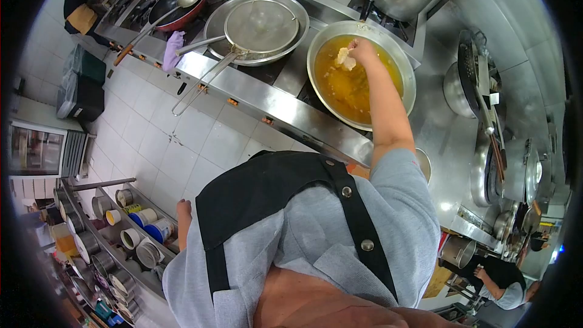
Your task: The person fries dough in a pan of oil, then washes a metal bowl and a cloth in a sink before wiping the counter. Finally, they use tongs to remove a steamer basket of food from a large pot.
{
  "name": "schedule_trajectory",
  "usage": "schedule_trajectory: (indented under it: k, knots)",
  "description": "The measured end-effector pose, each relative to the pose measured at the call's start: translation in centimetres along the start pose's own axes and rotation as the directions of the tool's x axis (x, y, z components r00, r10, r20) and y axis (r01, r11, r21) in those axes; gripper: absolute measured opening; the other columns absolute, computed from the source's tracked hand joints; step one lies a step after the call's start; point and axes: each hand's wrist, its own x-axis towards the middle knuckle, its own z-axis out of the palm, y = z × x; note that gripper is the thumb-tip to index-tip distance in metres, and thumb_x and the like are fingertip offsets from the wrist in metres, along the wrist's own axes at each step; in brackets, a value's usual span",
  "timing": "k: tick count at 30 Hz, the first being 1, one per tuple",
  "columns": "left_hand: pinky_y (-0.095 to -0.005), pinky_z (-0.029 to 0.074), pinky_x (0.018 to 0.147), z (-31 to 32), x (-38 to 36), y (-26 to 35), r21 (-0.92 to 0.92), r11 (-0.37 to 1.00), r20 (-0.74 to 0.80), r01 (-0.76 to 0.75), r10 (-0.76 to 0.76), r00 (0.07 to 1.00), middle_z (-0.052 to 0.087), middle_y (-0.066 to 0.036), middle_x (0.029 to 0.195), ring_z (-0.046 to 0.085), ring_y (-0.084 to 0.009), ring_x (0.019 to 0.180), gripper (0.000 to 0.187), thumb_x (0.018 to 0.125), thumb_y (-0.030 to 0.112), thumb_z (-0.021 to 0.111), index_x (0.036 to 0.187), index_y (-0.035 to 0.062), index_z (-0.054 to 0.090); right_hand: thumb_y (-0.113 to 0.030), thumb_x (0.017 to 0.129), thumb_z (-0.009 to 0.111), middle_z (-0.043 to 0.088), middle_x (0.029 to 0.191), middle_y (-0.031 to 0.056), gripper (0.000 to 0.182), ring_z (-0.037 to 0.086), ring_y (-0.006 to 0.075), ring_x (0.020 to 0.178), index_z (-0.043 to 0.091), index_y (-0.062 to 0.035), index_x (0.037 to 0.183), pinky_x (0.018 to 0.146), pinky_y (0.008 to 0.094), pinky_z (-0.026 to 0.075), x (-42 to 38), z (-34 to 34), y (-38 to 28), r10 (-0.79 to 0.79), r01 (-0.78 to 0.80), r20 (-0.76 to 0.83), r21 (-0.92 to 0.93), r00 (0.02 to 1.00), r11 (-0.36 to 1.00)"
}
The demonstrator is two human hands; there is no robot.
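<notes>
Your grey shirt [291, 234] and the black apron [240, 200] over it lie closest to view, on the near side of the wide metal pan [409, 79]. Your right hand [363, 51] reaches over that pan, fingers pinched on a pale piece [346, 59] above the pan's far half, a little left of its middle; whether it touches the amber liquid [340, 94], probably oil, you cannot tell from this angle. Your left hand [184, 208] hangs well apart, to the near left of the pan; nothing shows in it, and how its fingers stand cannot be told.

To place the piece cleanly, treat the liquid as hot: bring it low, let its near edge meet the surface first, and lay it away from you before loosening your fingers, since a drop could splash. Hold your forearm [385, 103] clear of the pan's near-right rim. A mesh strainer [261, 24] rests on a broad basin [215, 25] just left of the pan.
</notes>
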Motion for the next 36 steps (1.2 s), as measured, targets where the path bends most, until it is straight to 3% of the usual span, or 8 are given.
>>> schedule_trajectory:
  k: [5,8,11,17,20,26,32,36]
  knots:
    - [-0.0365,0.046,0.082,-0.7,-0.7,1.0,-0.207,0.968,0.055,0.144,-0.136,0.989,0.059,-0.026,0.103,0.059,-0.0339,0.098,0.046,0.069,0.016,0.055,0.11,-0.0058,0.057,-0.011,0.062,0.065,0.064,0.077,0.0153,0.017,0.062,0.0283,0.075,0.063,-0.007,0.079,0.068,0.0356,0.048,-0.5,-0.3,-0.4,0.036,-0.037,0.026,0.013,0.999,0.999]
    - [-0.0362,0.046,0.083,0.2,0.1,0.1,-0.129,0.99,-0.027,0.054,-0.058,0.998,0.059,-0.027,0.104,0.058,-0.0329,0.099,0.047,0.069,0.016,0.056,0.11,-0.0066,0.056,-0.011,0.062,0.064,0.064,0.077,0.0151,0.017,0.062,0.0282,0.075,0.063,-0.0067,0.079,0.068,0.0356,0.047,-0.2,0.3,0.2,0.025,-0.025,0.017,0.024,1.0,0.999]
    - [-0.036,0.046,0.085,-0.7,1.2,-0.2,0.169,0.983,0.138,-0.074,0.051,0.989,0.059,-0.026,0.106,0.057,-0.0335,0.101,0.046,0.07,0.017,0.056,0.11,-0.0052,0.057,-0.011,0.062,0.064,0.064,0.077,0.0149,0.017,0.062,0.0281,0.075,0.063,-0.007,0.079,0.068,0.0358,0.047,-0.5,0.2,-0.1,0.029,-0.029,0.04,0.011,0.999,1.0]
    - [-0.0364,0.043,0.089,-0.3,0.5,0.3,0.006,0.995,-0.023,0.095,-0.095,0.995,0.058,-0.023,0.109,0.056,-0.0339,0.104,0.045,0.071,0.019,0.056,0.111,-0.0018,0.058,-0.011,0.063,0.064,0.064,0.076,0.0143,0.017,0.062,0.0278,0.074,0.063,-0.0076,0.079,0.067,0.0357,0.047,-0.9,0.0,-0.4,0.026,-0.026,0.028,0.005,0.999,1.0]
    - [-0.0363,0.043,0.09,-1.6,1.1,0.5,0.018,0.996,0.128,0.088,-0.089,0.988,0.058,-0.023,0.11,0.055,-0.0336,0.105,0.045,0.072,0.02,0.056,0.111,-0.0019,0.057,-0.011,0.063,0.063,0.064,0.077,0.0144,0.017,0.062,0.0276,0.075,0.063,-0.0076,0.079,0.068,0.0355,0.047,-1.0,-0.2,-0.7,0.049,-0.05,0.034,0.004,0.998,0.999]
    - [-0.0363,0.043,0.09,-0.6,1.0,0.7,0.006,0.999,-0.018,0.051,-0.051,0.999,0.058,-0.024,0.11,0.055,-0.0336,0.105,0.046,0.072,0.021,0.055,0.112,-0.0019,0.057,-0.011,0.062,0.064,0.064,0.077,0.0141,0.017,0.062,0.0267,0.075,0.063,-0.0075,0.079,0.068,0.0347,0.048,-0.6,0.1,-0.4,0.014,-0.013,0.037,-0.008,0.999,1.0]
    - [-0.0357,0.044,0.088,-2.2,0.4,1.8,0.12,0.993,0.17,0.003,-0.024,0.985,0.058,-0.025,0.108,0.056,-0.0338,0.103,0.047,0.071,0.019,0.058,0.113,-0.0033,0.056,-0.011,0.062,0.066,0.064,0.077,0.0133,0.017,0.062,0.0267,0.075,0.063,-0.0076,0.078,0.068,0.0348,0.047,-0.7,0.0,-0.9,0.047,-0.045,0.057,-0.035,0.997,0.998]
    - [-0.0354,0.044,0.088,-0.1,1.2,0.8,-0.063,0.992,0.01,0.111,-0.111,0.994,0.058,-0.024,0.108,0.056,-0.0336,0.103,0.048,0.071,0.017,0.058,0.113,-0.0039,0.055,-0.011,0.062,0.066,0.064,0.079,0.0132,0.018,0.062,0.0267,0.077,0.062,-0.0077,0.08,0.069,0.0349,0.047,-0.6,0.2,-0.7,0.048,-0.046,0.052,-0.041,0.998,0.998]
